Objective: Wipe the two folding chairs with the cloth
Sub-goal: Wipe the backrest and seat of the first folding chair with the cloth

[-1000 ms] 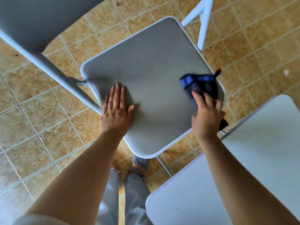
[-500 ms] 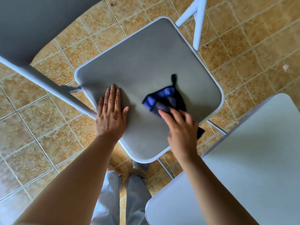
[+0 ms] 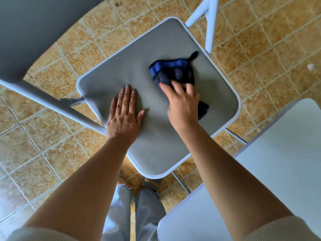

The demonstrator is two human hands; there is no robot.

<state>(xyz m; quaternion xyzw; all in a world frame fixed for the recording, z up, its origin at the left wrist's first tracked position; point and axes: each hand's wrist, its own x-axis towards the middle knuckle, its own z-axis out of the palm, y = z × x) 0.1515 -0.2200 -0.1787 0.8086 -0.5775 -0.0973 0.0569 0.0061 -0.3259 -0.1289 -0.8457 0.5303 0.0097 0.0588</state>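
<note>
A folding chair's grey seat with a pale rim fills the middle of the view. My left hand lies flat on the seat's left part, fingers straight and together. A dark blue cloth with a brighter blue band lies bunched on the seat's right half. My right hand presses down on the cloth with extended fingers, and a dark corner of it sticks out from under the palm. The second chair's pale seat is at the lower right.
The first chair's grey backrest and frame tube cross the upper left. A white chair leg stands beyond the seat's far corner. Tan floor tiles surround everything. My legs in light jeans stand between the two chairs.
My right hand swept the cloth from the seat's right edge to its middle, then pushed it farther up the seat. My left hand stayed flat in place.
</note>
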